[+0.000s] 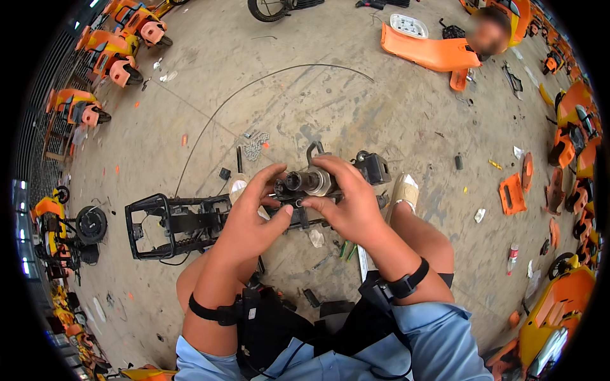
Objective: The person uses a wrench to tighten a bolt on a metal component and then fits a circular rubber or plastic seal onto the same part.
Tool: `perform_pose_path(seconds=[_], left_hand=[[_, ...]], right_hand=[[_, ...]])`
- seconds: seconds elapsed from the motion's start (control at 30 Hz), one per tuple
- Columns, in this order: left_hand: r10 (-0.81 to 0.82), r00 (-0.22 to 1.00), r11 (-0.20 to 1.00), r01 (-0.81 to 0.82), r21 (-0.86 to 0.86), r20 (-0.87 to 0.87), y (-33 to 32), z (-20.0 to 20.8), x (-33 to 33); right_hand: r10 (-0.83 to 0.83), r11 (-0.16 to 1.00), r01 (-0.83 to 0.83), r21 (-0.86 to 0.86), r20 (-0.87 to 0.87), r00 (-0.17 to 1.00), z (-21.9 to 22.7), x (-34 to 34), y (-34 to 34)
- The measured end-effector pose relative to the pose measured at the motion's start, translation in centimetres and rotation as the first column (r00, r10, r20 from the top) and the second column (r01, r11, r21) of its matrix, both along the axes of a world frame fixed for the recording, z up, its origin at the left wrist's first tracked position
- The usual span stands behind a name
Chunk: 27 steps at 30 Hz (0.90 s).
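Observation:
In front of me stands a dark steering tube [293, 181] with a shiny metal collar [321, 180], set on a black scooter frame [206, 220]. My left hand [256, 209] curves round the tube's left side, its thumb pointing inward below. My right hand [351, 198] wraps round the collar from the right, fingers above and thumb below. A small ring-shaped end [299, 203] shows by the right thumb. The fingertips' exact contact with the parts is partly hidden.
The frame lies crosswise between my feet. A chain [256, 147] and a long curved cable [254, 75] lie on the floor beyond it. Far right, a person [489, 32] is beside an orange body panel [426, 49]. Orange and yellow scooters [108, 54] line both sides. A bottle [513, 255] lies right.

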<state>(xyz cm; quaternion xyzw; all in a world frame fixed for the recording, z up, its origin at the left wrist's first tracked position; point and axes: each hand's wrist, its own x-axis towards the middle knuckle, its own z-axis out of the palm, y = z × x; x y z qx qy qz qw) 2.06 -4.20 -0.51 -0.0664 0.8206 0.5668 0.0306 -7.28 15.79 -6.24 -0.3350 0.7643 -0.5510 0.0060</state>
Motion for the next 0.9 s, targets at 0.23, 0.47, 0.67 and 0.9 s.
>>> perform_pose_path(seconds=[0.23,0.47,0.67,0.9], left_hand=[[-0.018,1.0,1.0,0.017,-0.02,-0.023,0.1,-0.5,0.0],[0.001,1.0,1.0,-0.001,-0.023,-0.015,0.4,-0.5,-0.3],[0.047,0.999,0.998,-0.047,0.032,-0.006,0.5,-0.5,-0.3],[0.05,0.999,0.998,-0.05,0.029,-0.007,0.4,-0.8,-0.1]], right_hand=[[0.015,1.0,-0.015,0.009,-0.076,0.997,0.1,-0.5,0.1],[-0.011,0.993,0.024,-0.12,0.109,0.994,0.7,0.3,-0.5],[0.021,1.0,-0.021,-0.01,-0.012,1.0,0.4,-0.3,-0.2],[0.039,0.999,-0.04,-0.015,-0.066,0.997,0.7,-0.3,0.2]])
